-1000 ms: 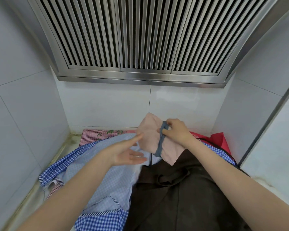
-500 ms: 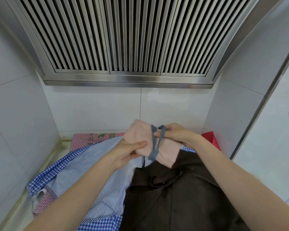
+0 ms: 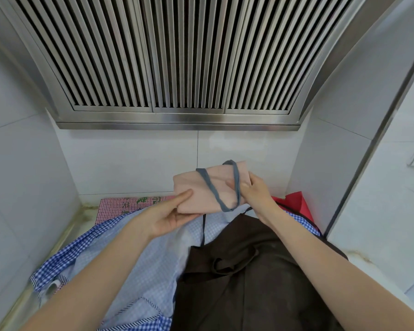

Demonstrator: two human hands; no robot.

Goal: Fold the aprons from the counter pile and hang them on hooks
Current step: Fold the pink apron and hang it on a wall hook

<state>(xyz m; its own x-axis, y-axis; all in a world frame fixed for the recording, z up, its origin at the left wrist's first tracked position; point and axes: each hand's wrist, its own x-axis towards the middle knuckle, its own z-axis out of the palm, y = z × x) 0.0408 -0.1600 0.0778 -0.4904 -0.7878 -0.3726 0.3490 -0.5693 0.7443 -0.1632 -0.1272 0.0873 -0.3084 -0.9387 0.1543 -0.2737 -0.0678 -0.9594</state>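
Observation:
A folded pink apron with a grey-blue strap loop is held up above the counter pile, in front of the back wall. My left hand holds its lower left corner between thumb and fingers. My right hand grips its right edge together with the strap. Below lie a blue checked apron, a dark brown apron, a red checked apron at the back and a red one at the right. No hooks are in view.
A steel range hood hangs overhead, close above my hands. White tiled walls close in the counter on the left, back and right. A steel-edged partition stands at the right.
The pink bundle has risen and turned more level. My left hand, open a second ago, now holds its lower corner. The strap loop has spread across the top.

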